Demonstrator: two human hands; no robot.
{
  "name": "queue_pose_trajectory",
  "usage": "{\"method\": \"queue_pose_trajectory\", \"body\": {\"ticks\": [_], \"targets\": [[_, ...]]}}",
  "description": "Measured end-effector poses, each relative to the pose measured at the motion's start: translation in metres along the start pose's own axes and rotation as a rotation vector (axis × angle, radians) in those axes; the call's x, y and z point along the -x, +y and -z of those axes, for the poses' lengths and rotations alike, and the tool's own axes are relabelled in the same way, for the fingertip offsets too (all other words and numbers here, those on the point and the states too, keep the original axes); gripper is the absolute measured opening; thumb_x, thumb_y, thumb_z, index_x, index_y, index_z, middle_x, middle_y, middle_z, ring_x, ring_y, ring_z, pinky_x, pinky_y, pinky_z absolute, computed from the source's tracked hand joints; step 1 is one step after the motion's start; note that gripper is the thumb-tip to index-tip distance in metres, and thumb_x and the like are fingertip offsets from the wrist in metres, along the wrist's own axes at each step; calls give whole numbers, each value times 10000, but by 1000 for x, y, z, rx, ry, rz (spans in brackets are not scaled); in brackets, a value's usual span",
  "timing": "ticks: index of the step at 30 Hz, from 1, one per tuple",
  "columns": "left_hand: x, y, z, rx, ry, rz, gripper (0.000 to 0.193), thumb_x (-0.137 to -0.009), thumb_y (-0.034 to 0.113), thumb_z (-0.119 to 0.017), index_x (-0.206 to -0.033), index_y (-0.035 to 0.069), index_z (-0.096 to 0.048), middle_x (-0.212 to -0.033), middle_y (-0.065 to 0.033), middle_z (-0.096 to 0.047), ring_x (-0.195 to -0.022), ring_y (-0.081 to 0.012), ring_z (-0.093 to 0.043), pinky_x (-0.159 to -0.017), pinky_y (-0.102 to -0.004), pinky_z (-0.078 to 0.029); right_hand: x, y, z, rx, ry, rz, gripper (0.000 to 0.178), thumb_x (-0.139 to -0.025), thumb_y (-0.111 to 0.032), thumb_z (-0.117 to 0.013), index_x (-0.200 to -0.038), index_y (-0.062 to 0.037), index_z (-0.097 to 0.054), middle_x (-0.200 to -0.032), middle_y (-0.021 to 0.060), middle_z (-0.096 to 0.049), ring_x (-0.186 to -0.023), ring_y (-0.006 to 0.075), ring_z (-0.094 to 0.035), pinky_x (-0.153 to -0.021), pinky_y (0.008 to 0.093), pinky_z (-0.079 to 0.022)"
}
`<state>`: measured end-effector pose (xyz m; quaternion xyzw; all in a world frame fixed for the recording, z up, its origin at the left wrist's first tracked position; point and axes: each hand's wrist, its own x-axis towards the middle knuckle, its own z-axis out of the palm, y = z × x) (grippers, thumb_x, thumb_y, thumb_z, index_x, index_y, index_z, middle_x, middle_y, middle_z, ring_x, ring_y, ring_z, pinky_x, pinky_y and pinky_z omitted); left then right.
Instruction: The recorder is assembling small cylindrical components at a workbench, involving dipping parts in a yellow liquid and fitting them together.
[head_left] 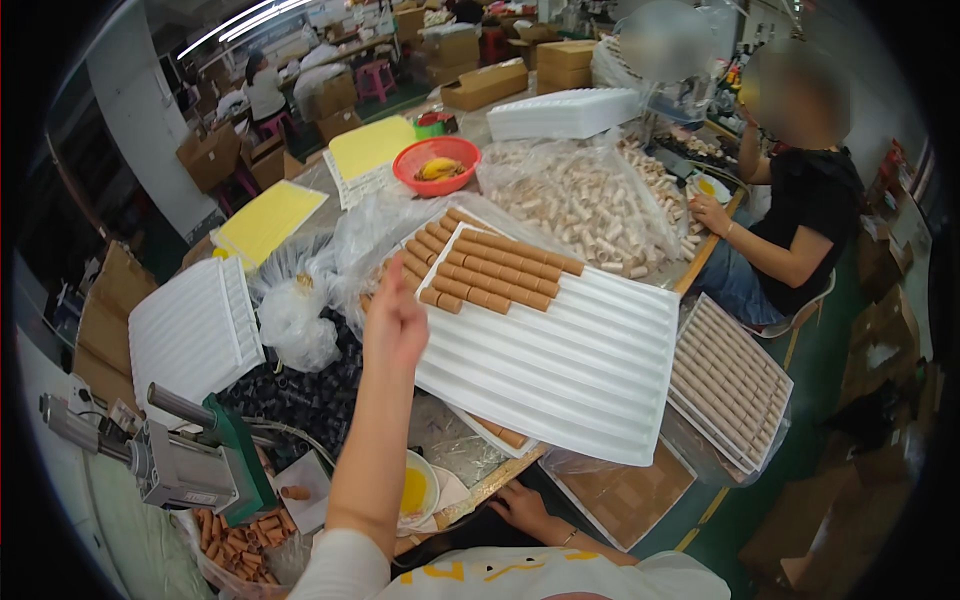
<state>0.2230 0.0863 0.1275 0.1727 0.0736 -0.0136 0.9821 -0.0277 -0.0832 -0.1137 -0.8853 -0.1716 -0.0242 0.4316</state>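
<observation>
A white ridged foam tray (560, 370) lies tilted in front of me, with several rows of brown cardboard tubes (490, 275) in its upper left grooves. My left hand (396, 322) is raised at the tray's left edge, next to the tubes. One finger points up and the others look curled; what they hold, if anything, I cannot make out. Under this tray, another tray with more brown tubes (505, 432) shows in part. My right hand (524, 508) rests low by the table's front edge, its fingers loosely apart with nothing visible in them.
At the left stands a metal press with a green plate (240, 460), above a bin of brown tubes (245, 545). A bowl of yellow liquid (418, 490) is beside my left forearm. Black caps (300, 400) and pale tubes (590, 205) lie heaped. Right, a co-worker (800, 210) sits near a filled tray (730, 385).
</observation>
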Motion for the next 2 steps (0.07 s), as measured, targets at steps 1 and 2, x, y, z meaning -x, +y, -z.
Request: {"method": "queue_pose_trajectory", "body": {"ticks": [1, 2], "targets": [[-36, 8, -8, 91, 20, 54, 337, -910, 50, -523, -1245, 75, -493, -709, 50, -444, -500, -42, -365, -422, -145, -323, 4, 9, -11, -3, -27, 8, 250, -765, -209, -689, -987, -112, -625, -957, 100, -631, -741, 274, -638, -611, 336, -534], [-71, 16, -12, 157, 34, 72, 355, -907, 39, -520, -1256, 92, -490, -674, 43, -433, -489, -46, -372, -411, -167, -349, 5, 8, -17, 19, -81, -35, 258, -772, -188, -681, -996, -87, -605, -1117, 113, -602, -776, 269, -652, -594, 340, -530]]}}
